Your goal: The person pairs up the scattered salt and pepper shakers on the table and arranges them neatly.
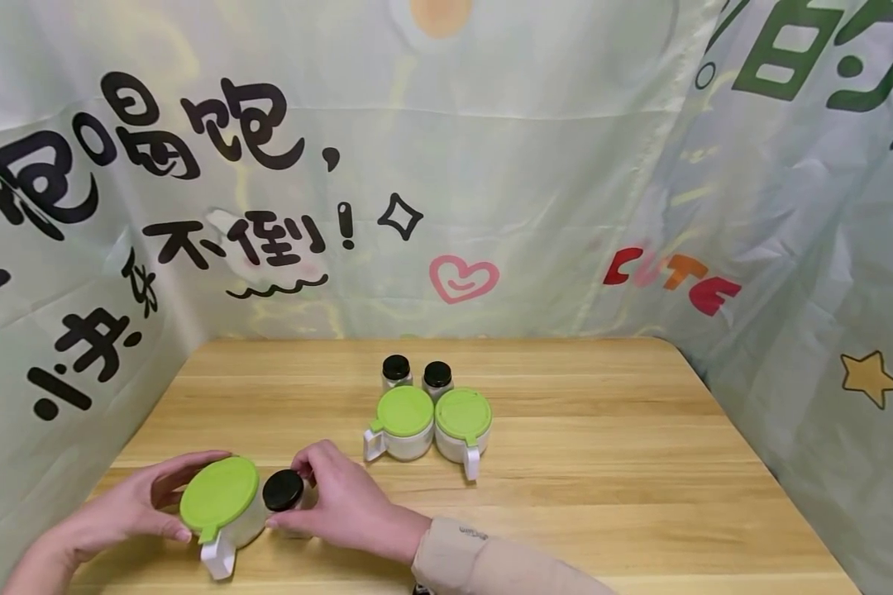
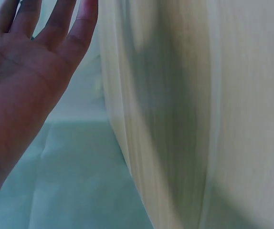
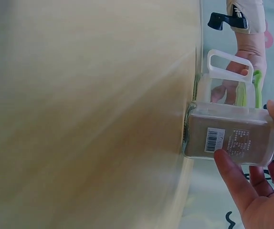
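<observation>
A green-lidded jar [image 1: 219, 496] with a white handle stands at the front left. My left hand [image 1: 137, 504] spreads around its left side, thumb near the front and fingers behind the lid; in the left wrist view the fingers look straight. Right beside that jar stands a small black-capped glass jar [image 1: 284, 492]. It has a barcode label [image 3: 214, 140] on its side. My right hand [image 1: 346, 500] holds it between thumb and fingers. The right wrist view shows the thumb near the cap and the index fingertip at the barcode.
Two more green-lidded jars [image 1: 405, 413] with white handles stand side by side near the table's middle. Directly behind them are two black-capped jars [image 1: 396, 369]. A wooden table [image 1: 625, 463] carries everything, with a printed cloth [image 1: 536, 182] hanging around its back and sides.
</observation>
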`<state>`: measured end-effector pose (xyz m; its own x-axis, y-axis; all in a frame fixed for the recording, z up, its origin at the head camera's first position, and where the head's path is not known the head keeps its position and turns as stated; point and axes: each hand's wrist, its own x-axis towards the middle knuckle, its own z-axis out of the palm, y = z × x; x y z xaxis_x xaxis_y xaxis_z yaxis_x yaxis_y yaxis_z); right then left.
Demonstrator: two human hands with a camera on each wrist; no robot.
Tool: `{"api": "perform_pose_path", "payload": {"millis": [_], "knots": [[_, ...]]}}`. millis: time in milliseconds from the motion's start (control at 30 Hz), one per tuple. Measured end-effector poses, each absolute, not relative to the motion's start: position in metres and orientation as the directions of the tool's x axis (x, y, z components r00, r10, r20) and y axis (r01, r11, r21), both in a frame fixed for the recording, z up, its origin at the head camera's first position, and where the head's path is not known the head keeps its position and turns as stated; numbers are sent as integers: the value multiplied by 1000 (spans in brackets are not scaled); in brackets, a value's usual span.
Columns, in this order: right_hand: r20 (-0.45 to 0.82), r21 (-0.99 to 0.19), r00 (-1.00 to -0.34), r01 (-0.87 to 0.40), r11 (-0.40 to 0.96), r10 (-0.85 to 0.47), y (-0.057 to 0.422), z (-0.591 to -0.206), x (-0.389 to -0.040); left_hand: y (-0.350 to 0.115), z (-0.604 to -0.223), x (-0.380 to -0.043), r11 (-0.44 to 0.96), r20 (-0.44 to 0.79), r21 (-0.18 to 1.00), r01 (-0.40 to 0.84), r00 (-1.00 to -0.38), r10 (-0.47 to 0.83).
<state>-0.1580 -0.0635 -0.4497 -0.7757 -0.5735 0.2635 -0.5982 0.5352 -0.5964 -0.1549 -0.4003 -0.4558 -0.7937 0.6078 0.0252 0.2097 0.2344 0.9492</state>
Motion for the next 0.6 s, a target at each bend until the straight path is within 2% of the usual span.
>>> {"api": "perform_pose_path", "payload": {"millis": [333,600], "knots": [[262,-572,-769,-610,548,-583,-81,-450,-157,-411,-449,-153,280,-53,948,150,-793,607],[238,-569,-773,-601,561,-587,-91,-449,-156,-414,-450,-155,294,-15,931,215,-783,621]]}}
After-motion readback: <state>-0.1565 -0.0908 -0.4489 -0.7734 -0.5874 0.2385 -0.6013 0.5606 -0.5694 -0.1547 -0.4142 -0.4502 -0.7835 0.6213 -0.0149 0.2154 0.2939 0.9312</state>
